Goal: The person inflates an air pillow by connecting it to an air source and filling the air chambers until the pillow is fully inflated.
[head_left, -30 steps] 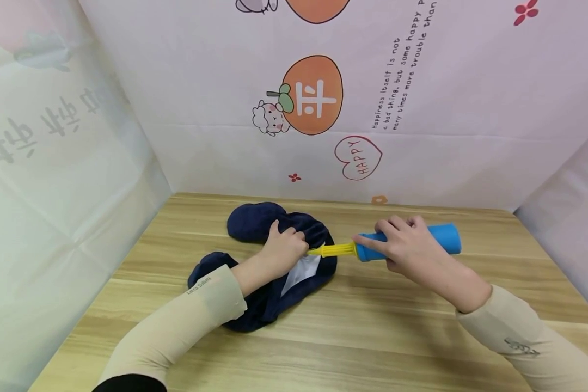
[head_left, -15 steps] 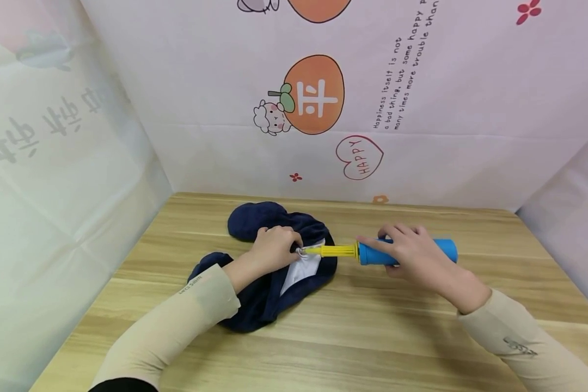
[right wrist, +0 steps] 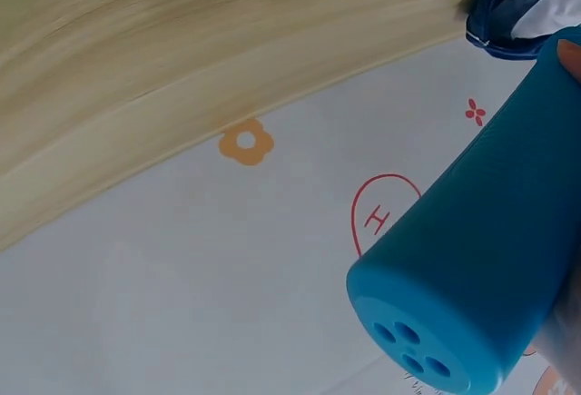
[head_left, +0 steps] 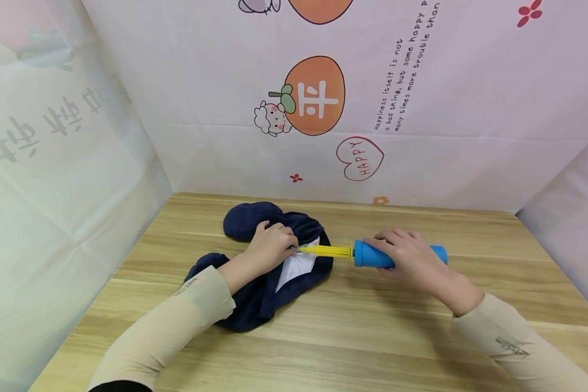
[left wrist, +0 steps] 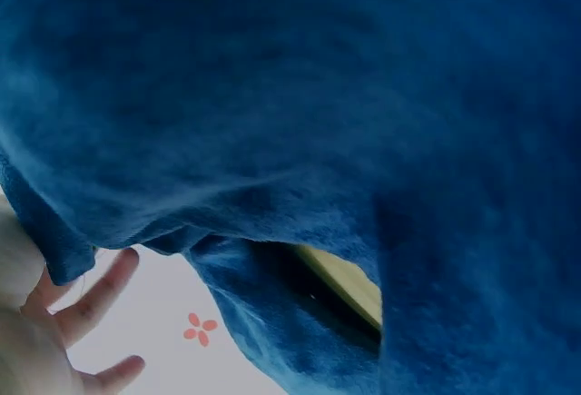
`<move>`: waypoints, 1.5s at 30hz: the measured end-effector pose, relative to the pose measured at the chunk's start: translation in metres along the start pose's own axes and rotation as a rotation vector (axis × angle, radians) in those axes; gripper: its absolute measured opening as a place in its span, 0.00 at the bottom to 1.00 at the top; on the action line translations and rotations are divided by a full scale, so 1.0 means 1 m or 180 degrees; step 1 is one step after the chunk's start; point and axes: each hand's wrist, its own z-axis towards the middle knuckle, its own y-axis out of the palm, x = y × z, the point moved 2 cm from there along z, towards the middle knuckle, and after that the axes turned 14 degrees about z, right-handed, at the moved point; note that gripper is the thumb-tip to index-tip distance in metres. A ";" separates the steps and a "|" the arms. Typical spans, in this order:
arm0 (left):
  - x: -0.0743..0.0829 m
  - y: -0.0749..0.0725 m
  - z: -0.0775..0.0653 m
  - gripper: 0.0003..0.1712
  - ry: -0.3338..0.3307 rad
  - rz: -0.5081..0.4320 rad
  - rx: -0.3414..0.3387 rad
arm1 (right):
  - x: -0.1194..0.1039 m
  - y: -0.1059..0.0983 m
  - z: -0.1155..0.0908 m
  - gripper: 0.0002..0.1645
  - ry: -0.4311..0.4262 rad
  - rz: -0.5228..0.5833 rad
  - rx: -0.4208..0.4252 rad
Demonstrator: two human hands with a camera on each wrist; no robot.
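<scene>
Gripping the pump in the curled right hand, apparently pinching its nozzle tip with the left hand over navy cloth, toward the worktop's far edge. Might lose the connection by pushing askew.

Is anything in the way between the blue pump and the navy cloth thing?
Nothing visible. The right hand holds the blue pump, and its yellow nozzle reaches over the white patch on the navy cloth thing. Its tip ends at the left hand.
</scene>
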 end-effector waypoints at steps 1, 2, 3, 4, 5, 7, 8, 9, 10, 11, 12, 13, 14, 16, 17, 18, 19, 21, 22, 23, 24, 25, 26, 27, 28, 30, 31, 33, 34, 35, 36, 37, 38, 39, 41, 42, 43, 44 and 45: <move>-0.001 0.000 -0.001 0.03 0.0087 0.0087 0.0091 | 0.000 0.001 0.000 0.42 -0.0038 -0.0027 0.0012; -0.002 0.001 -0.001 0.03 0.0172 0.0170 0.0180 | -0.001 0.002 0.001 0.42 -0.0079 -0.0057 0.0027; -0.003 0.001 -0.002 0.02 0.0248 0.0252 0.0268 | -0.001 0.003 0.001 0.42 -0.0119 -0.0085 0.0047; -0.004 0.001 -0.003 0.02 0.0320 0.0330 0.0347 | -0.001 0.004 0.002 0.42 -0.0160 -0.0111 0.0072; -0.005 0.002 -0.004 0.02 0.0383 0.0393 0.0418 | -0.001 0.005 0.002 0.42 -0.0196 -0.0137 0.0095; -0.007 0.003 -0.005 0.02 0.0494 0.0487 0.0520 | -0.002 0.006 0.003 0.43 -0.0270 -0.0191 0.0145; -0.007 0.004 -0.005 0.03 0.0539 0.0523 0.0546 | -0.002 0.007 0.004 0.42 -0.0310 -0.0231 0.0168; -0.008 0.005 -0.005 0.03 0.0579 0.0556 0.0573 | -0.002 0.008 0.004 0.43 -0.0346 -0.0264 0.0194; -0.009 0.005 -0.006 0.04 0.0622 0.0581 0.0594 | -0.003 0.009 0.005 0.43 -0.0386 -0.0295 0.0221; -0.009 0.006 -0.006 0.05 0.0662 0.0599 0.0616 | -0.003 0.009 0.006 0.43 -0.0428 -0.0329 0.0246; -0.010 0.006 -0.006 0.06 0.0703 0.0626 0.0637 | -0.004 0.010 0.007 0.43 -0.0471 -0.0361 0.0276; -0.010 0.007 -0.006 0.07 0.0736 0.0654 0.0649 | -0.005 0.010 0.007 0.43 -0.0511 -0.0392 0.0300; -0.010 0.007 -0.006 0.08 0.0769 0.0687 0.0657 | -0.005 0.010 0.008 0.43 -0.0549 -0.0413 0.0324; -0.010 0.007 -0.007 0.10 0.0826 0.0740 0.0653 | -0.007 0.009 0.009 0.44 -0.0618 -0.0452 0.0363; -0.010 0.007 -0.007 0.11 0.0848 0.0769 0.0632 | -0.008 0.009 0.009 0.44 -0.0650 -0.0475 0.0381; -0.010 0.008 -0.007 0.11 0.0866 0.0797 0.0611 | -0.009 0.008 0.010 0.44 -0.0673 -0.0499 0.0391; -0.011 0.008 -0.008 0.11 0.0877 0.0815 0.0584 | -0.009 0.009 0.010 0.44 -0.0688 -0.0512 0.0394; -0.011 0.008 -0.008 0.12 0.0904 0.0838 0.0528 | -0.010 0.009 0.011 0.44 -0.0695 -0.0526 0.0390; -0.011 0.008 -0.008 0.13 0.0919 0.0838 0.0502 | -0.010 0.009 0.011 0.44 -0.0684 -0.0519 0.0383; -0.011 0.007 -0.008 0.14 0.0934 0.0852 0.0491 | -0.010 0.010 0.011 0.43 -0.0661 -0.0508 0.0365; -0.011 0.007 -0.008 0.14 0.0943 0.0869 0.0482 | -0.010 0.010 0.011 0.43 -0.0628 -0.0496 0.0335; -0.011 0.007 -0.008 0.15 0.0951 0.0886 0.0471 | -0.010 0.011 0.011 0.43 -0.0590 -0.0474 0.0303; -0.011 0.006 -0.007 0.15 0.0955 0.0916 0.0452 | -0.010 0.011 0.012 0.43 -0.0552 -0.0454 0.0266; -0.011 0.006 -0.007 0.15 0.0958 0.0943 0.0437 | -0.011 0.011 0.012 0.42 -0.0516 -0.0426 0.0234; -0.011 0.005 -0.007 0.15 0.0961 0.0980 0.0413 | -0.011 0.010 0.013 0.42 -0.0478 -0.0395 0.0214; -0.011 0.003 -0.006 0.15 0.0962 0.1065 0.0365 | -0.010 0.011 0.014 0.42 -0.0411 -0.0329 0.0191; -0.011 0.003 -0.006 0.15 0.0960 0.1082 0.0352 | -0.010 0.012 0.014 0.42 -0.0396 -0.0294 0.0190; -0.012 0.002 -0.006 0.15 0.0937 0.1066 0.0325 | -0.009 0.014 0.015 0.41 -0.0366 -0.0241 0.0195; -0.013 0.003 -0.006 0.14 0.0908 0.1021 0.0312 | -0.008 0.015 0.015 0.41 -0.0346 -0.0223 0.0197; -0.014 0.003 -0.007 0.13 0.0862 0.0954 0.0301 | -0.008 0.016 0.016 0.41 -0.0322 -0.0208 0.0194; -0.016 0.003 -0.007 0.11 0.0794 0.0852 0.0272 | -0.008 0.017 0.016 0.41 -0.0294 -0.0195 0.0187; -0.017 0.003 -0.007 0.10 0.0710 0.0720 0.0234 | -0.008 0.018 0.016 0.41 -0.0263 -0.0187 0.0179; -0.018 0.003 -0.007 0.08 0.0619 0.0589 0.0187 | -0.008 0.018 0.017 0.41 -0.0229 -0.0179 0.0167; -0.020 0.004 -0.007 0.07 0.0523 0.0457 0.0138 | -0.008 0.019 0.017 0.41 -0.0193 -0.0165 0.0156; -0.023 0.004 -0.008 0.05 0.0334 0.0202 0.0041 | -0.008 0.020 0.018 0.41 -0.0127 -0.0128 0.0142; -0.024 0.003 -0.008 0.05 0.0250 0.0083 -0.0016 | -0.008 0.020 0.018 0.42 -0.0100 -0.0112 0.0139; -0.025 0.003 -0.008 0.05 0.0181 -0.0025 -0.0062 | -0.008 0.021 0.018 0.42 -0.0078 -0.0095 0.0137; -0.026 0.002 -0.008 0.05 0.0129 -0.0098 -0.0102 | -0.008 0.021 0.017 0.42 -0.0061 -0.0075 0.0139; -0.027 0.002 -0.008 0.05 0.0078 -0.0164 -0.0137 | -0.008 0.022 0.017 0.42 -0.0049 -0.0055 0.0145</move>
